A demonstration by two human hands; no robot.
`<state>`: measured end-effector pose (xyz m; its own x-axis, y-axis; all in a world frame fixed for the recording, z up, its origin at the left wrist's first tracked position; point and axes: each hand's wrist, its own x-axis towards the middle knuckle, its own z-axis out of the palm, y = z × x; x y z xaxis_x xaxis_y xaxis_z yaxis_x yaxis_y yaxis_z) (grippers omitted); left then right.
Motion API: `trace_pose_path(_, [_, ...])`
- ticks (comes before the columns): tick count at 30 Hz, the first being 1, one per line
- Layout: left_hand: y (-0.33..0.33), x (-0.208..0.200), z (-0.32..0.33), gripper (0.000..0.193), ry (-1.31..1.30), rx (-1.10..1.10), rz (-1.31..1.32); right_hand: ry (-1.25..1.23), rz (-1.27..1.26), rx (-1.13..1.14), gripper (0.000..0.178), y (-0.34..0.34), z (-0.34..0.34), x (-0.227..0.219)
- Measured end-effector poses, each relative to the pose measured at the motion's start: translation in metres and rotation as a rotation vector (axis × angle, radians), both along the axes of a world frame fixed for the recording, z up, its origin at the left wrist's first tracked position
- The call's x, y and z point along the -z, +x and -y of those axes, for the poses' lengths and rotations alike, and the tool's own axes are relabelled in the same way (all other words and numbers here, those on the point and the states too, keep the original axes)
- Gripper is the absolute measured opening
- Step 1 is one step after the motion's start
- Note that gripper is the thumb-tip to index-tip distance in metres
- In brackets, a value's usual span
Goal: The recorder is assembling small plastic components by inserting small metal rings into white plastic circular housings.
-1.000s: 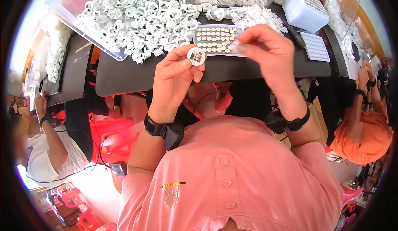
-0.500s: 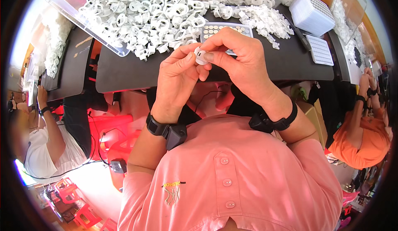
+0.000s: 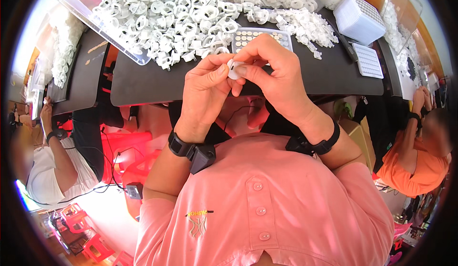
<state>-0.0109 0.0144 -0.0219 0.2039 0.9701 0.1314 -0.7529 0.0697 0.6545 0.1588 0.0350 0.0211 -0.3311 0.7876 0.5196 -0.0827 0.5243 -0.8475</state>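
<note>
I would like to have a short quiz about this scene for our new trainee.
1. True or false: the left hand and the right hand both touch the small white round plastic part.
2. In the picture, left of the shallow pale plastic tray of round discs lies: A) a stack of white rectangular trays; B) a heap of white ring-shaped plastic parts; C) an orange shirt.
3. Fill in: the flat left-wrist strap is coloured ___.

Key: 1. True. 2. B. 3. Black.

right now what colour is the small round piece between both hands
The small round plastic piece is white, clearest in the head view.
</note>
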Motion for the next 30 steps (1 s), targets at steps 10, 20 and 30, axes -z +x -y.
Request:
trace_pose_path(10, [0.001,-0.005,-0.001,0.022,-0.033,-0.01,-0.047,-0.372,0.026,-0.203,0.013,0.004,-0.017,-0.013])
trace_pose_path(20, [-0.002,-0.028,0.016,0.031,-0.014,-0.112,-0.226,-0.25,0.18,-0.016,0.014,0.029,-0.07,-0.069])
trace_pose_path(30, [-0.051,-0.009,0.016,0.025,0.329,-1.011,-1.29,0.351,0.387,0.253,0.009,0.031,-0.03,-0.076])
